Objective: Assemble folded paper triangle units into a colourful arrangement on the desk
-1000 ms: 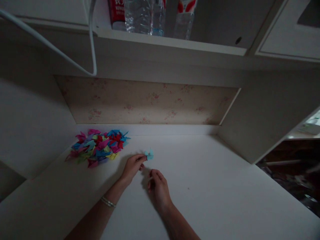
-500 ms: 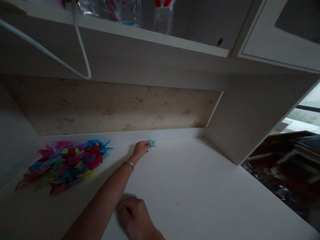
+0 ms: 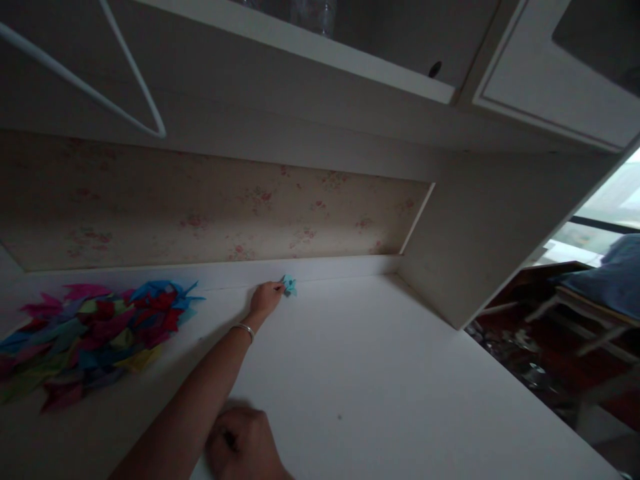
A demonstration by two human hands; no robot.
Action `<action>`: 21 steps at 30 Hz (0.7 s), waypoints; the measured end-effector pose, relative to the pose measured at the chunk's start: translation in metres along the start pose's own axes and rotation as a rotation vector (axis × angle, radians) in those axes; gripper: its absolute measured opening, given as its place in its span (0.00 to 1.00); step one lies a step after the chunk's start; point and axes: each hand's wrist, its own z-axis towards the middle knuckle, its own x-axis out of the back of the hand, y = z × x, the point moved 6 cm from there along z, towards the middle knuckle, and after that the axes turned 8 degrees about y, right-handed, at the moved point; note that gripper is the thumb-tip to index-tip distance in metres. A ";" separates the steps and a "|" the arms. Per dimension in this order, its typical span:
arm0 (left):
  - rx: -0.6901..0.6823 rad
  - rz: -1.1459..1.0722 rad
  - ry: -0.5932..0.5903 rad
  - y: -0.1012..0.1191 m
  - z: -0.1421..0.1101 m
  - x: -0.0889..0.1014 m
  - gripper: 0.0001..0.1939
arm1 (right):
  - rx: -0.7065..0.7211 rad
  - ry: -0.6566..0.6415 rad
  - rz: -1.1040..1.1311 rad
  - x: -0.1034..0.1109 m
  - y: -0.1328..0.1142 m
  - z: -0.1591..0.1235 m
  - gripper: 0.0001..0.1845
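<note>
My left hand point(image 3: 266, 298) reaches far across the white desk top point(image 3: 380, 373), its fingers pinched on a small light-blue folded-paper crane point(image 3: 290, 285). The crane is at the back of the desk, close to the low white strip along the wall. A silver bangle point(image 3: 245, 331) circles the left wrist. Close to me, my right hand point(image 3: 246, 440) rests on the desk beside the left forearm, curled into a loose fist; no object shows in it. At the left lies a heap of colourful folded-paper cranes point(image 3: 107, 327) in pink, red, blue, green and yellow.
A shelf point(image 3: 320, 43) with clear plastic containers overhangs the desk. A white cable point(image 3: 125, 63) hangs in a loop at upper left. A white side panel point(image 3: 480, 220) bounds the right back. Beyond the desk's right edge stands a seat with a blue cushion point(image 3: 613, 273).
The view has shifted, so the desk, heap and hands appear further left. My left hand keeps its pinch on the crane at the back strip; my right fist stays on the desk.
</note>
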 end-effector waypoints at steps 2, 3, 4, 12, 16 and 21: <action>-0.004 0.010 -0.001 -0.001 0.001 0.000 0.13 | 0.005 0.015 0.025 0.003 -0.003 0.001 0.10; -0.005 0.013 -0.003 -0.002 0.001 -0.001 0.13 | 0.002 0.018 0.032 0.004 -0.004 0.002 0.10; -0.006 0.014 -0.007 -0.002 0.001 -0.001 0.13 | -0.002 0.018 0.035 0.005 -0.005 0.002 0.10; 0.009 -0.012 -0.060 -0.008 0.002 -0.005 0.13 | -0.081 -0.006 0.039 0.006 -0.002 0.000 0.11; 0.047 -0.055 -0.130 -0.010 -0.001 -0.006 0.13 | -0.111 -0.027 0.055 0.007 -0.003 -0.001 0.12; 0.136 -0.149 -0.180 -0.013 -0.010 0.001 0.17 | -0.157 -0.051 0.063 0.007 -0.001 -0.004 0.13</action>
